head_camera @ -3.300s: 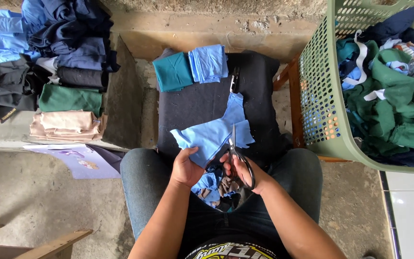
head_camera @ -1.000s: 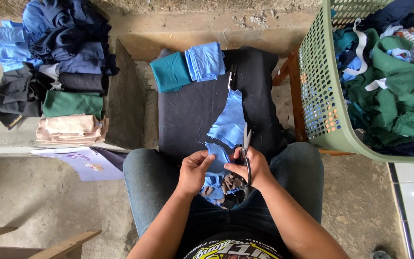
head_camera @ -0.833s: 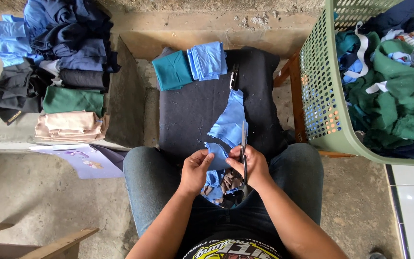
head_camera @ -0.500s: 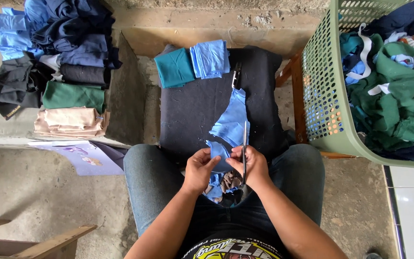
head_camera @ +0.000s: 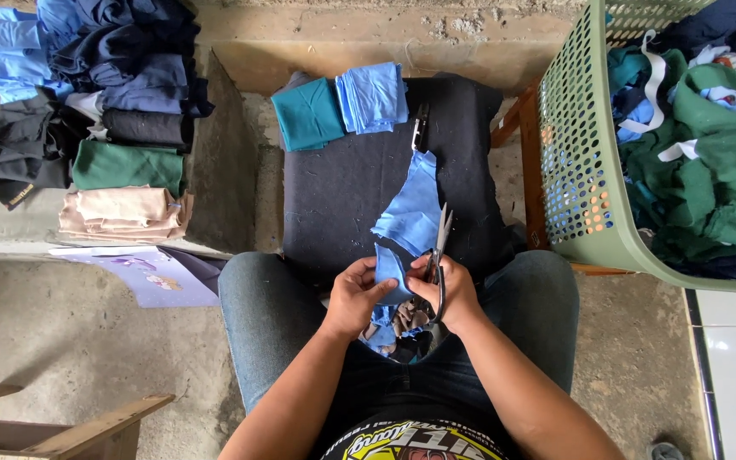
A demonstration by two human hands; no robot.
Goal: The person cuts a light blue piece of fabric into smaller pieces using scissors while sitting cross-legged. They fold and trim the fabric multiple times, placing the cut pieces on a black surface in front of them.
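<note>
While left hand (head_camera: 358, 294) fingers pinch blue cloth (head_camera: 411, 217), right hand (head_camera: 449, 290) grips scissors (head_camera: 440, 247); green basket (head_camera: 581, 162) beside — folded stacks (head_camera: 342, 106) beyond

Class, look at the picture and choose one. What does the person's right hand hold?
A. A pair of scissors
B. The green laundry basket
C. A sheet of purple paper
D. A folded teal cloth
A. The right hand has its grip on a pair of scissors, blades pointing away along the edge of the light blue cloth piece, which the left hand pinches at its near end.
</note>
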